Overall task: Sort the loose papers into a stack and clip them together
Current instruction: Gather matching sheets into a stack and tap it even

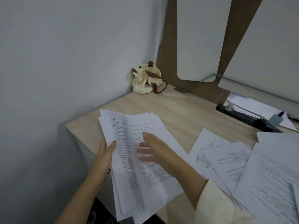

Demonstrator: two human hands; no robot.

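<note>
A loose stack of printed white papers (129, 126) lies fanned over the left corner of the wooden desk (178, 107), its lower end hanging past the desk edge. My left hand (105, 152) grips the stack's left edge, thumb on top. Above the stack's upper sheets my right hand (153, 151) hovers or rests flat with fingers spread, blurred by motion. More loose printed sheets (226, 162) lie scattered and overlapping on the right side of the desk. No clip is in view.
A cream cloth bag with brown straps (145, 80) sits in the desk's back corner against the wall. A black power strip with plugs (247, 117) lies at the back right. A glass shelf (242, 88) crosses above it.
</note>
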